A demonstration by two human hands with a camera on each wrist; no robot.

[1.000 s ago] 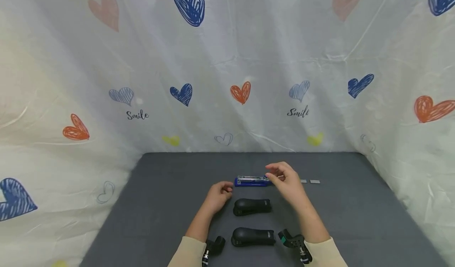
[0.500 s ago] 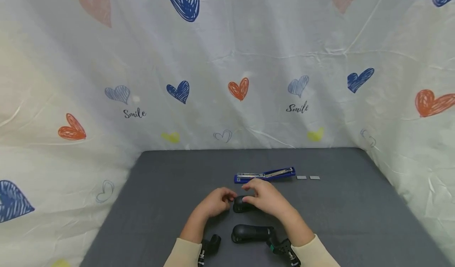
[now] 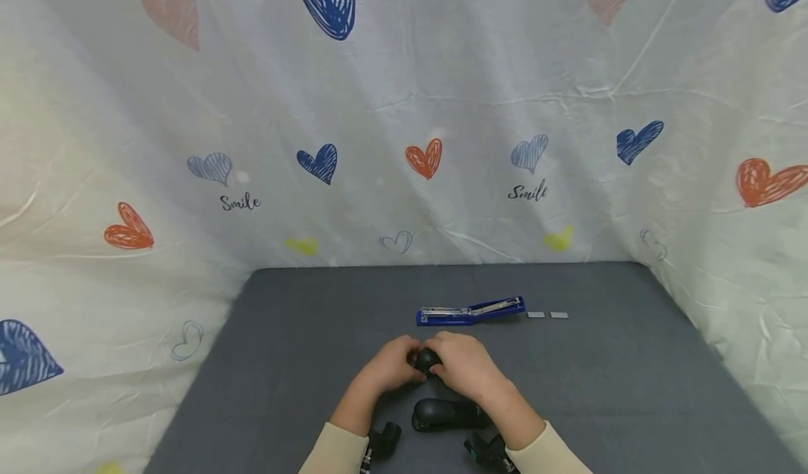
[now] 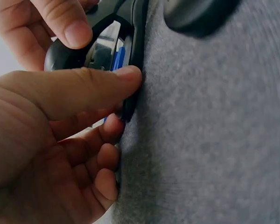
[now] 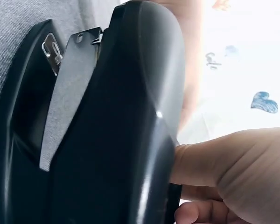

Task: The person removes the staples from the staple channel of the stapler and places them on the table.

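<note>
Stapler between both hands; black smooth plastic, rounded nose, mostly covered by fingers in head view; left-wrist view shows its halves parted in a narrow wedge, bright steel strip inside, blue sliver visible through the gap; left hand on the left end of the stapler, thumb laid across the lower half, fingers curled, gripping it; right hand on the right of the stapler, thumb and fingers grasping the upper half; some fingertips hidden.

Nearer stapler on the person's side of the stapler, near it; same black, long blunt body; blue stapler just beyond the stapler, unfolded long, shallow bend midway, shiny metal rails in a blue channel; two staple strips beyond and right of the stapler, small flat pale-grey rectangles, in line, slightly apart.

Right-wrist view mostly black shell, can't tell which of the two black staplers; satin curves, sharp highlights; flat grey metal plate, small shiny plate with curled grooves beside it.

Cloth under the stapler, dark grey, fine fuzzy grain; sheet beyond the stapler, white, creased, scribbled hearts; cream sleeves on the person's side of the stapler; stubby black wrist cameras there too.
</note>
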